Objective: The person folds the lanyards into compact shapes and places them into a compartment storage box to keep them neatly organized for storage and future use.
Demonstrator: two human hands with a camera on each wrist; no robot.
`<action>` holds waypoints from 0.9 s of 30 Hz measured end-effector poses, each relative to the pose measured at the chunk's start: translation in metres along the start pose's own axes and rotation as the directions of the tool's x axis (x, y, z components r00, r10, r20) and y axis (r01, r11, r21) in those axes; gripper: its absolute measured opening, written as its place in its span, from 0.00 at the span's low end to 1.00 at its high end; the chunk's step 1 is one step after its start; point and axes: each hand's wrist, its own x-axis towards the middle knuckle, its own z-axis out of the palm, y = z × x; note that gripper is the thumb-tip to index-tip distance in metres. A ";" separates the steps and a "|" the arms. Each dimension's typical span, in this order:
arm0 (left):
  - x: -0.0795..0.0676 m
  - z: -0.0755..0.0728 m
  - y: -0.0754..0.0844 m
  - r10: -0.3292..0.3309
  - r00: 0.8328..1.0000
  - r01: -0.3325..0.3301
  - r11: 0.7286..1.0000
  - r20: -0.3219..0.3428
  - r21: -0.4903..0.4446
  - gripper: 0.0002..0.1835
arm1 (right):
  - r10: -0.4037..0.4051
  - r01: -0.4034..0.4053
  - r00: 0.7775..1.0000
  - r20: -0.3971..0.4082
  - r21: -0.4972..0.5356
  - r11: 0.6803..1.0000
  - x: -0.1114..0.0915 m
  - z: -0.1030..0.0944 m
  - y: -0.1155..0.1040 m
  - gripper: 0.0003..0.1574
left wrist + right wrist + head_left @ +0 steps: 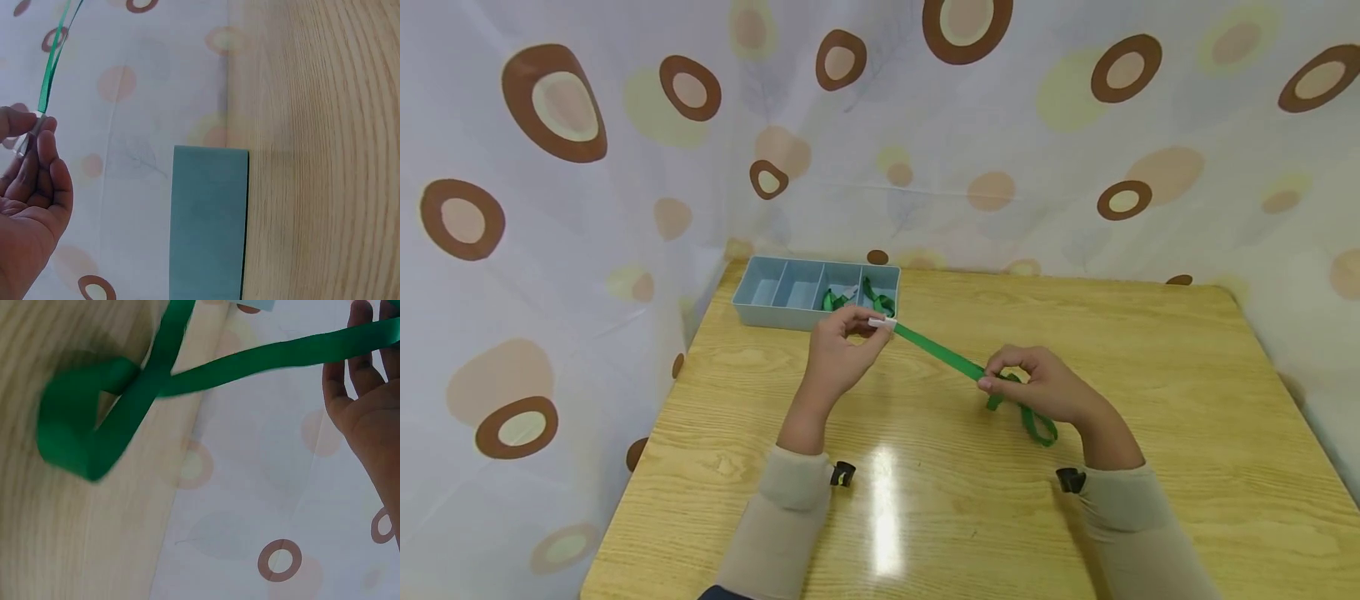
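Observation:
A green ribbon [938, 352] stretches at a slant between the two hands, above the table. At its left end is a small white piece [881, 322], pinched between thumb and fingers of my left hand [841, 354]. The left wrist view shows that piece [22, 146] pale and shiny, partly hidden by the fingers. My right hand [1051, 387] pinches the ribbon farther along. Below the right fingers the loose length hangs in a curl; in the right wrist view this ribbon loop [65, 428] is near the camera.
A blue tray [781, 317] with compartments stands at the table's back left, just beyond the left hand. Its two right compartments hold green ribbon pieces [880, 302]. The wooden table [1150, 367] meets a patterned curtain [1000, 150] at the back and left.

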 end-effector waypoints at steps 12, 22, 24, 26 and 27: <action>0.001 -0.013 -0.006 0.007 0.999 -0.006 1.000 -0.051 0.020 0.05 | 0.015 -0.021 0.991 0.132 0.041 0.999 -0.013 -0.005 0.004 0.11; 0.002 -0.022 -0.009 -0.007 0.991 0.008 1.000 -0.134 0.008 0.05 | 0.029 -0.041 0.985 0.168 0.064 0.997 -0.018 -0.007 0.004 0.12; 0.002 -0.023 -0.010 -0.005 0.990 0.006 1.000 -0.144 0.005 0.05 | 0.028 -0.037 0.990 0.136 0.068 0.997 -0.019 -0.006 0.005 0.15; 0.001 -0.025 -0.011 -0.003 0.987 0.004 1.000 -0.163 0.003 0.05 | 0.024 -0.030 0.996 0.091 0.064 0.998 -0.020 -0.006 0.006 0.18; 0.001 -0.025 -0.011 -0.005 0.985 0.006 1.000 -0.172 0.003 0.05 | 0.019 -0.024 0.997 0.068 0.063 0.998 -0.021 -0.006 0.007 0.19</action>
